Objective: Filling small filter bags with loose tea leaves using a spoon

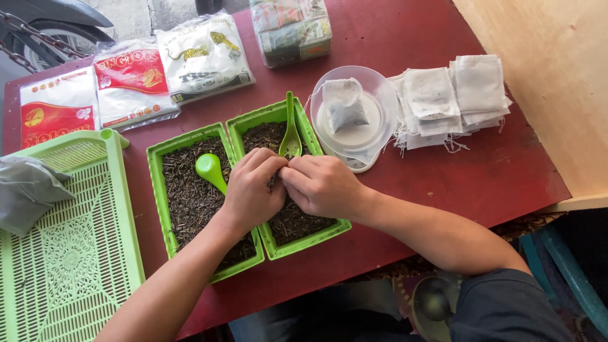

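- At the far left of the dark red desk [443, 171] lay a light green perforated tray [69, 253] with a crumpled grey bag [28, 190] on it.
- Behind it lay three flat printed packets [133, 79], side by side.
- Next stood two green trays of dark loose tea, touching: the left tray [190, 196] had a green spoon [212, 171] lying in the leaves.
- My left hand [250, 190] hovered over the seam between the trays, fingers curled shut and pinching something small that I could not make out.
- The right tray [278, 183] held a second green spoon [291, 130] propped on its far edge.
- My right hand [323, 187] met the left fingertip to fingertip over this tray, likewise closed on the same small thing.
- Just beyond, a filled tea bag [344, 104] rested in a clear bowl on a small scale [354, 117].
- At the right lay stacks of empty white filter bags [453, 98].
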